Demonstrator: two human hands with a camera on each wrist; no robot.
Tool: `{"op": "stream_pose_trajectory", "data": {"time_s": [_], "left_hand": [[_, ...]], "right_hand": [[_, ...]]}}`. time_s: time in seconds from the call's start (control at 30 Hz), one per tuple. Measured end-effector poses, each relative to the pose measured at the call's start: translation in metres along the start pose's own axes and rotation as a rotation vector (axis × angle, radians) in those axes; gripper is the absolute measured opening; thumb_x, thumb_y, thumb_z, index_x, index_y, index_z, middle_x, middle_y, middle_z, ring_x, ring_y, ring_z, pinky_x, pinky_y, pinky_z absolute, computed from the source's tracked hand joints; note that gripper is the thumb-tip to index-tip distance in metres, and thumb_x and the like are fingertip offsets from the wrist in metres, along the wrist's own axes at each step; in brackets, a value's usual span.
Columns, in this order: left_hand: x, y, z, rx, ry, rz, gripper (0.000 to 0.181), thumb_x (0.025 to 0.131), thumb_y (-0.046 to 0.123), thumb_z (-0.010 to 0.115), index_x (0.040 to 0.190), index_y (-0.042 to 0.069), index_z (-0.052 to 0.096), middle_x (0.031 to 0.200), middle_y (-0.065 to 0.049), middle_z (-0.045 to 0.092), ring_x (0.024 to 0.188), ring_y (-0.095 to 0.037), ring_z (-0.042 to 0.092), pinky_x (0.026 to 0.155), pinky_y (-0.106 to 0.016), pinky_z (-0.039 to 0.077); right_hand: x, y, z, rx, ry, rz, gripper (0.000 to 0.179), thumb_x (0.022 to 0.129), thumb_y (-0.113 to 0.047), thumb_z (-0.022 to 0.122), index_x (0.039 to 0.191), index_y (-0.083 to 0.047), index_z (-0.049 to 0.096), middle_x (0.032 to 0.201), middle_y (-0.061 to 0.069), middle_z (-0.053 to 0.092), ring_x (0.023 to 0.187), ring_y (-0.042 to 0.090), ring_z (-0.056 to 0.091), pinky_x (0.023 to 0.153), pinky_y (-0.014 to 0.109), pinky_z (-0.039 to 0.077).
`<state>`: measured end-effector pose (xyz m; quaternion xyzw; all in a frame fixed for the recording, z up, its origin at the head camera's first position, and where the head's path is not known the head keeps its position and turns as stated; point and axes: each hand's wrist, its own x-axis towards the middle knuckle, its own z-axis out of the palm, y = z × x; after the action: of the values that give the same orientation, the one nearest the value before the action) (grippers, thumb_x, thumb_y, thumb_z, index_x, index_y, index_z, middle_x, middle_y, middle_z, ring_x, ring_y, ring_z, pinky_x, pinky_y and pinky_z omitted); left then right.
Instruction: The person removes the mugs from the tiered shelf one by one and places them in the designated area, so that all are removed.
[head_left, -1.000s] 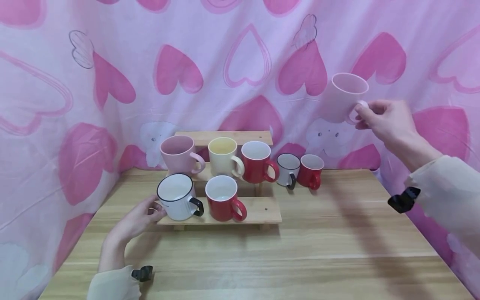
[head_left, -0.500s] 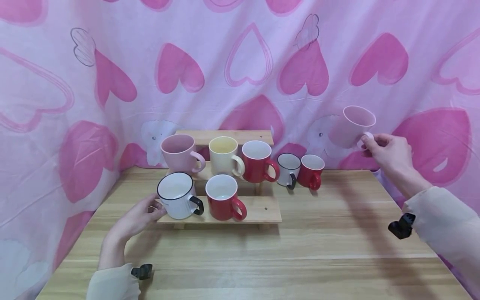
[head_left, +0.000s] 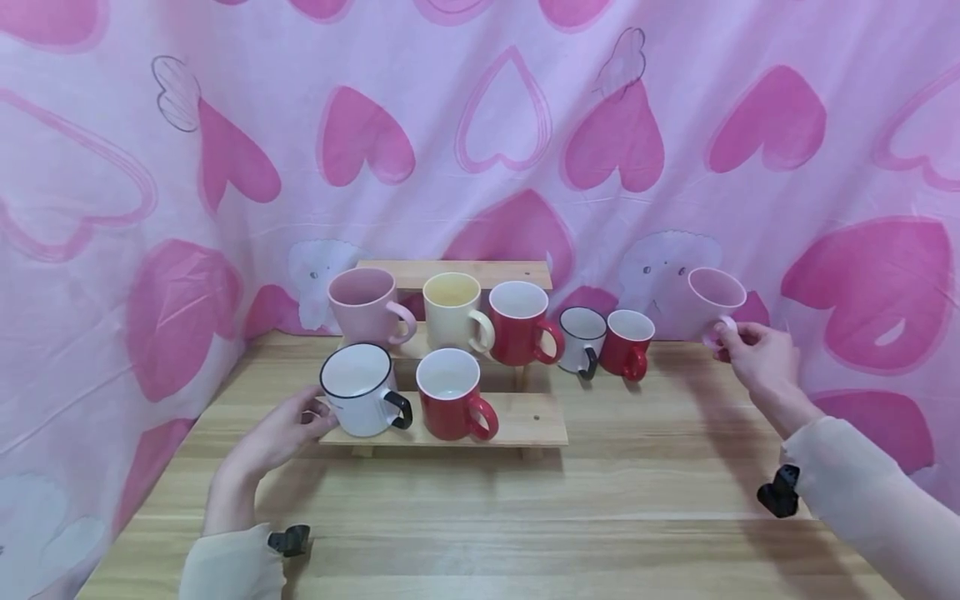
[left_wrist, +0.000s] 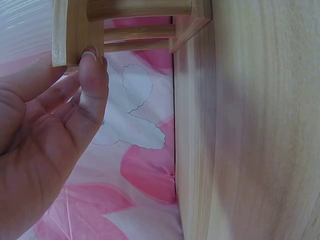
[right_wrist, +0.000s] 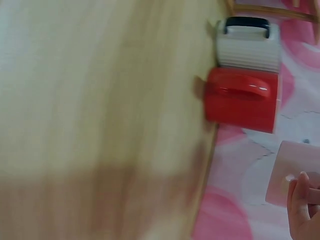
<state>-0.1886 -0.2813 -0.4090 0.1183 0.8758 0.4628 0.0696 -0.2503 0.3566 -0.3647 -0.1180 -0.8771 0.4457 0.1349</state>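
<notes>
My right hand (head_left: 761, 360) pinches a pink mug (head_left: 714, 290) by its handle, above the table's back right. In the right wrist view, the fingers sit at that handle, and the pink mug (right_wrist: 292, 167) is partly cut off by the frame edge. My left hand (head_left: 285, 429) grips the left end of a tiered wooden rack's (head_left: 517, 423) lowest board, thumb and fingers around its edge in the left wrist view. Beside it on that board stand a white mug with black rim (head_left: 358, 400) and a red mug (head_left: 448, 404).
On the rack's middle board stand a pink mug (head_left: 363, 308), a cream mug (head_left: 450, 312) and a red mug (head_left: 517, 329). Right of the rack, a small white mug (head_left: 577, 342) and small red mug (head_left: 624, 343) stand on the table (head_left: 420, 525). A heart-patterned curtain (head_left: 427, 208) hangs behind.
My right hand has lowered the pink mug from high before the curtain toward the table's back right. The left hand stays at the rack's end.
</notes>
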Motion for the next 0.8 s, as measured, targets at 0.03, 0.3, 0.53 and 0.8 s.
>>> {"op": "stream_pose_trajectory", "data": {"time_s": [0.03, 0.3, 0.53, 0.8], "left_hand": [[0.0, 0.0, 0.0, -0.002, 0.001, -0.002, 0.036, 0.095, 0.009, 0.062, 0.127, -0.002, 0.048, 0.097, -0.013, 0.057, 0.088, -0.023, 0.055, 0.068, -0.039, 0.055], [-0.001, 0.001, 0.0, -0.014, 0.0, 0.007, 0.035, 0.095, 0.01, 0.063, 0.126, -0.002, 0.049, 0.097, -0.013, 0.058, 0.088, -0.024, 0.056, 0.069, -0.041, 0.055], [0.0, 0.001, 0.0, -0.015, 0.001, 0.019, 0.037, 0.095, 0.008, 0.062, 0.127, -0.003, 0.049, 0.096, -0.012, 0.058, 0.088, -0.024, 0.056, 0.068, -0.04, 0.055], [-0.001, 0.002, 0.0, 0.008, 0.005, 0.009, 0.037, 0.095, 0.01, 0.063, 0.127, -0.002, 0.049, 0.097, -0.012, 0.058, 0.09, -0.024, 0.055, 0.07, -0.04, 0.055]], "right_hand": [[-0.001, 0.004, 0.003, 0.0, -0.002, 0.007, 0.057, 0.099, -0.039, 0.055, 0.129, 0.009, 0.056, 0.077, -0.008, 0.069, 0.065, -0.002, 0.065, 0.058, 0.014, 0.051], [-0.006, 0.028, 0.019, -0.127, 0.05, 0.022, 0.052, 0.098, -0.042, 0.055, 0.125, 0.002, 0.063, 0.073, -0.003, 0.072, 0.058, -0.015, 0.055, 0.06, 0.011, 0.042], [-0.006, 0.044, 0.027, -0.133, 0.037, -0.015, 0.047, 0.1, -0.036, 0.054, 0.118, 0.006, 0.066, 0.073, 0.0, 0.072, 0.058, -0.011, 0.056, 0.055, 0.015, 0.043], [-0.009, 0.056, 0.041, -0.11, -0.011, 0.009, 0.047, 0.101, -0.035, 0.053, 0.119, 0.008, 0.063, 0.088, 0.014, 0.072, 0.067, -0.002, 0.056, 0.059, 0.014, 0.046]]}}
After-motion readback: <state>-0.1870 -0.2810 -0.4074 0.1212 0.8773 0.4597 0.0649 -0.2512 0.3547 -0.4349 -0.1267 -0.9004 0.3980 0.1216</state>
